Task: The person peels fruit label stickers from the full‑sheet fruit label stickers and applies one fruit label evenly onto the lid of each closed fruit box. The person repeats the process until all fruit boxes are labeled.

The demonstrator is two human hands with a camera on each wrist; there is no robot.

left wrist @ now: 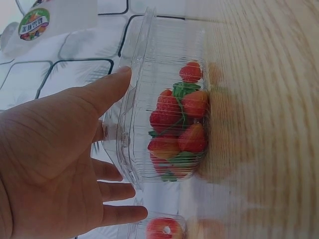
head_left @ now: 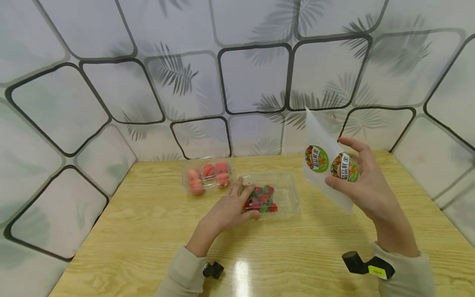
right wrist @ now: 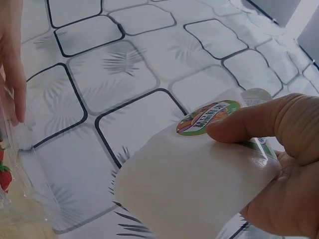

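My left hand (head_left: 227, 211) rests with its fingers spread on the left part of a clear plastic box (head_left: 286, 197). Inside lie red strawberries (left wrist: 167, 112) with green leaves, bunched toward the box's left half. Raised to the right of the box, my right hand (head_left: 375, 198) pinches a white sticker sheet (head_left: 320, 128) between thumb and fingers. Two round, colourful fruit stickers (head_left: 316, 159) show on that sheet. In the right wrist view, the thumb lies over one sticker (right wrist: 212, 115) and the sheet bends. Whether a sticker is partly peeled, I cannot tell.
A second clear box (head_left: 205, 159) with several round, pinkish-red fruits (head_left: 196, 186) stands at the back left. The wooden table (head_left: 148, 243) meets a patterned cloth wall (head_left: 256, 78) behind and at both sides.
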